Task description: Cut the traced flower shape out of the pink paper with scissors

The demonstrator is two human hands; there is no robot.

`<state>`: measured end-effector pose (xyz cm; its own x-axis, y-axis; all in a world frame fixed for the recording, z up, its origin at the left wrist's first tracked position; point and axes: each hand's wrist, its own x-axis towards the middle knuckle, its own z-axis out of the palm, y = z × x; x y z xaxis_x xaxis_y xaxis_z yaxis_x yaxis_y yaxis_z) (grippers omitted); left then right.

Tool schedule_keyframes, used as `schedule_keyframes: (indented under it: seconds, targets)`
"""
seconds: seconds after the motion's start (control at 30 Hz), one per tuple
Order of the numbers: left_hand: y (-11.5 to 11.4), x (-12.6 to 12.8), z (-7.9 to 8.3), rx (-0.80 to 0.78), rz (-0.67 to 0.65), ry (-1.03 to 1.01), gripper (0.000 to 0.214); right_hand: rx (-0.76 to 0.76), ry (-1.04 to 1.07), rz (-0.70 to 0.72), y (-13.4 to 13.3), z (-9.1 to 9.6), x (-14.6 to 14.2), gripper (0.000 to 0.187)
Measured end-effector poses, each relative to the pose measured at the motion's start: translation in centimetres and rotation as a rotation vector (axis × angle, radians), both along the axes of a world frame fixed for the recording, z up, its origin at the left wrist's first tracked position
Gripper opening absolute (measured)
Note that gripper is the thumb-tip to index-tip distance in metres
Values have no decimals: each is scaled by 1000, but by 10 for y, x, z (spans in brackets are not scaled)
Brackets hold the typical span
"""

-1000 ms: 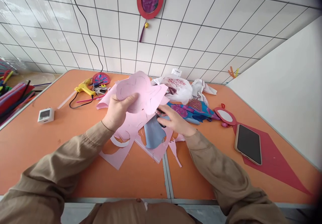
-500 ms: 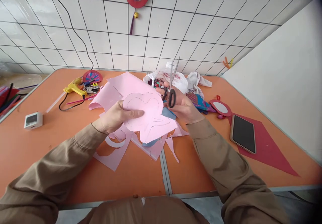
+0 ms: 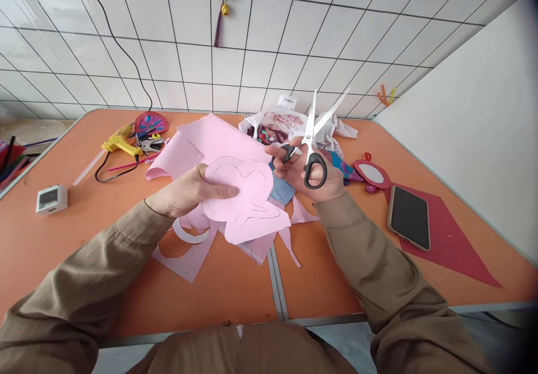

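My left hand (image 3: 187,193) pinches a pink paper piece (image 3: 247,200) with a pencilled outline drawn on it, held above the orange table (image 3: 75,228). My right hand (image 3: 311,175) grips black-handled scissors (image 3: 313,138), their blades spread apart and pointing up toward the wall. The scissors sit just right of the pink piece, not touching it. Under both hands lie a larger pink sheet (image 3: 210,138), pink offcuts (image 3: 189,250) and a blue paper piece (image 3: 282,190).
A phone (image 3: 408,217) lies on a red paper shape (image 3: 454,245) at the right. A yellow glue gun (image 3: 120,143), keys (image 3: 147,145) and a small white device (image 3: 51,198) lie at the left. A plastic bag (image 3: 279,127) and colourful cloth sit behind the hands.
My right hand picked the scissors up off the table, raised them and spread the blades. My left hand lowered the pink piece toward me.
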<state>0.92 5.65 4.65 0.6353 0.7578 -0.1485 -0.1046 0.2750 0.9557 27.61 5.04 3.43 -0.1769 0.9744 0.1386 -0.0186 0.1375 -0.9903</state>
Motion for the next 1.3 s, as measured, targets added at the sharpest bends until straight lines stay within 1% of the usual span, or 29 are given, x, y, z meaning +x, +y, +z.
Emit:
schedule_keyframes:
  seconds: [0.1,0.27,0.37,0.4,0.47,0.57,0.63,0.67,0.83,0.87,0.97,1.03,1.17,1.3]
  targets:
    - [0,0,1,20,-6,20,29,0,53,41,0,2,-1,56]
    - [1,-2,2,37,-1,29,29,-12,188,83,1,0,-4,53]
    - [2,-3,0,18,-10,24,31,91,146,86,-7,1,-11,45]
    - [2,-3,0,10,-8,26,33,136,111,63,-11,2,-15,42]
    - [3,-4,-2,-16,-7,35,36,164,28,-15,-19,6,-21,39]
    - [3,-3,-2,-66,-9,41,40,192,1,-156,-26,11,-27,37]
    - [3,-2,0,-79,-6,39,43,174,-15,-204,-25,12,-27,38]
    - [3,-2,1,-76,-8,40,43,157,-19,-206,-24,12,-27,38]
    - [3,0,3,-25,-44,47,36,104,22,-78,-17,11,-22,35]
    - [3,0,3,-20,-45,51,34,106,21,-74,-16,10,-21,34]
    - [3,-1,1,-20,-35,70,33,91,35,-121,-15,9,-19,33]
    - [3,-2,0,-16,-38,85,33,34,62,-102,-16,8,-19,38]
    - [2,-1,-2,5,-54,135,33,-91,50,-1,-20,9,-25,49]
    - [2,0,-3,35,-87,150,33,-140,-4,-30,-29,15,-37,45]
